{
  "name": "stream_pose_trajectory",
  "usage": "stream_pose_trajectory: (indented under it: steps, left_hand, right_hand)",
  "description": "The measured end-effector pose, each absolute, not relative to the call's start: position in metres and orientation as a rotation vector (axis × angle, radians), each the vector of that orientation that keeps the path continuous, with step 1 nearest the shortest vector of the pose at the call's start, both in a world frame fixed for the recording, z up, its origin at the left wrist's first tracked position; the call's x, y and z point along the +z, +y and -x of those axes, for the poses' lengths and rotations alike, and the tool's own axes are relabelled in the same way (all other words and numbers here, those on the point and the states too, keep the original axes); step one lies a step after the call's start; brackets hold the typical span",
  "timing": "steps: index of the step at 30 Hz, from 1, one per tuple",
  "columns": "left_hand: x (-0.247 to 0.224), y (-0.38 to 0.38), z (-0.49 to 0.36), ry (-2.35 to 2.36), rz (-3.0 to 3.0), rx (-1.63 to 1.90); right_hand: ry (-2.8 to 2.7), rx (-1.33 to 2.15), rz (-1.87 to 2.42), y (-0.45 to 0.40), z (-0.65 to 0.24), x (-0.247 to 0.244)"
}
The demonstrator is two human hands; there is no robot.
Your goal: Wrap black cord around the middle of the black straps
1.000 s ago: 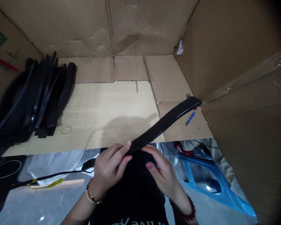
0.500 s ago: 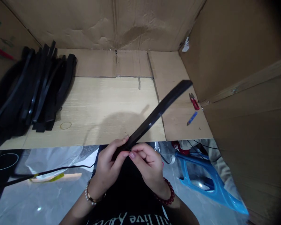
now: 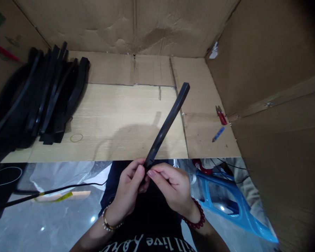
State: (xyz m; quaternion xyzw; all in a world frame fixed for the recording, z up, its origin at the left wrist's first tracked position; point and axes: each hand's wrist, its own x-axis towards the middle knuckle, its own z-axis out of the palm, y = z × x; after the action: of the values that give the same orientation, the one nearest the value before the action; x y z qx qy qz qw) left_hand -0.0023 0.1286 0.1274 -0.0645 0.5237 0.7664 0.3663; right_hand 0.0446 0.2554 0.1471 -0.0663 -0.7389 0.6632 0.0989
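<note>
A long, slightly curved black strip (image 3: 167, 126) points up and to the right over the front edge of the board. My left hand (image 3: 130, 185) is closed around its lower end, with the thumb on top. At the right side of that same end, my right hand (image 3: 172, 185) pinches with thumb and index finger; whether it grips the strip's edge or something small there is hidden. A pile of similar black strips (image 3: 46, 94) lies at the left of the board.
Red snips (image 3: 221, 116) and a blue-handled blade (image 3: 218, 134) lie at the right of the pale board (image 3: 120, 115). A rubber band (image 3: 76, 137) is near the pile. Cardboard walls (image 3: 267, 52) surround the surface. A blue plastic stool (image 3: 236, 199) stands below right.
The black strip has swung more upright, its far end moving left, and it has turned about its length. My right hand has shifted slightly right. The view has moved a little.
</note>
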Motion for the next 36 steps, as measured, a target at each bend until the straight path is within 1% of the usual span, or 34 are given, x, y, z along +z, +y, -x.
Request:
stream_pose_trajectory:
  steps: [5, 13, 17, 20, 22, 23, 25, 27, 28, 30, 32, 34, 36]
  left_hand:
    - [0.13, 0.132, -0.002, 1.17, 0.205, 1.935]
    - [0.119, 0.123, -0.006, 0.857, 0.091, 1.987]
    - [0.115, 0.118, -0.005, 0.881, -0.028, 1.968]
    - [0.114, 0.117, -0.004, 0.947, -0.046, 1.898]
    - [0.114, 0.118, -0.003, 1.007, -0.018, 1.871]
    - [0.114, 0.118, -0.003, 1.047, 0.01, 1.873]
    - [0.113, 0.119, -0.003, 1.119, 0.069, 1.891]
    - [0.111, 0.121, -0.005, 1.206, 0.108, 1.911]
    - [0.109, 0.121, -0.007, 1.263, 0.104, 1.941]
    - [0.104, 0.122, -0.011, 1.441, 0.045, 2.036]
    - [0.099, 0.12, -0.016, 1.715, -0.054, 2.102]
    - [0.095, 0.117, -0.022, 1.974, -0.162, 2.04]
    - [0.093, 0.114, -0.026, 2.086, -0.208, 1.952]
  right_hand:
    - [-2.291, 1.889, 0.159, 0.265, -0.044, 0.148]
    - [-2.375, 1.952, 0.223, 0.282, -0.043, 0.142]
    - [-2.331, 2.172, 0.181, 0.29, -0.044, 0.133]
    - [-2.178, 2.479, 0.147, 0.289, -0.045, 0.121]
    - [-2.012, 2.719, 0.014, 0.284, -0.045, 0.114]
    - [-1.952, 2.781, -0.058, 0.282, -0.044, 0.11]
    - [-1.905, 2.744, -0.088, 0.276, -0.043, 0.105]
    - [-1.895, 2.635, 0.007, 0.271, -0.042, 0.102]
    - [-1.866, 2.635, 0.051, 0.268, -0.042, 0.101]
    - [-1.807, 2.686, 0.116, 0.265, -0.042, 0.101]
    - [-1.829, 2.682, 0.191, 0.263, -0.042, 0.101]
    - [-1.896, 2.615, 0.276, 0.263, -0.042, 0.101]
    - [-1.917, 2.587, 0.331, 0.265, -0.042, 0.1]
